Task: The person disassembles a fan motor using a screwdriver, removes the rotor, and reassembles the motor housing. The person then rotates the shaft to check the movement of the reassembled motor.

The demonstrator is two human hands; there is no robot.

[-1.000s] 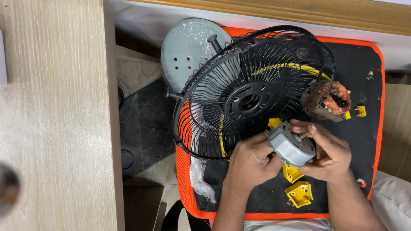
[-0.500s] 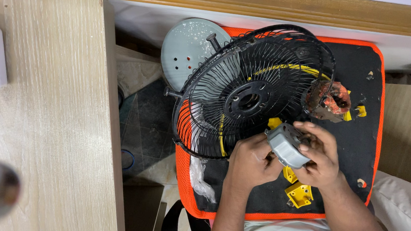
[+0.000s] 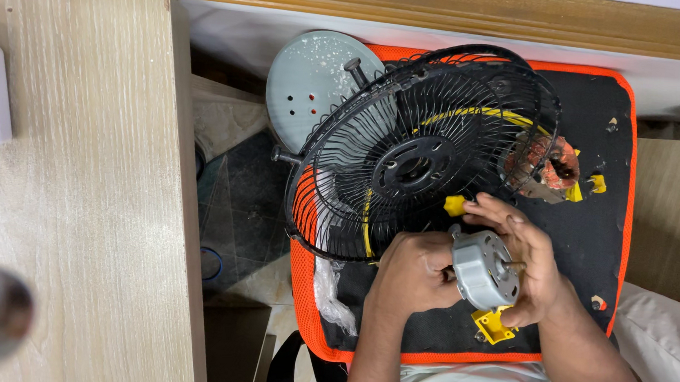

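Pale wood-grain worktop [image 3: 69, 192] filled the left of the view, and a black mat with an orange border [image 3: 623, 199] lay across the person's lap to the right of it. Both hands met over that mat on a small grey motor housing [image 3: 482, 269], a round metal can with a short shaft poking out of its face. The left hand [image 3: 411, 273] was clenched against the housing's left side, fingers curled in so that whether they truly pinched it could not be told. The right hand [image 3: 532, 263] cupped the housing from the far side, thumb and fingers wrapped round its rim in a firm grip.

Just above the grip, touching or nearly touching the knuckles, sat a black wire fan guard [image 3: 421, 153], tilted on edge. Beyond it lay a grey round base plate [image 3: 309, 90], and up and right of the grip a copper-wound stator [image 3: 546, 164]. A yellow plastic piece [image 3: 494, 326] lay under the right palm.

The housing looked dense and rigid for its size, with smooth painted sides likely to slip; the rim seemed the safest hold, and the thin shaft the part to keep fingers off. The wire guard looked light and springy, easily bent.
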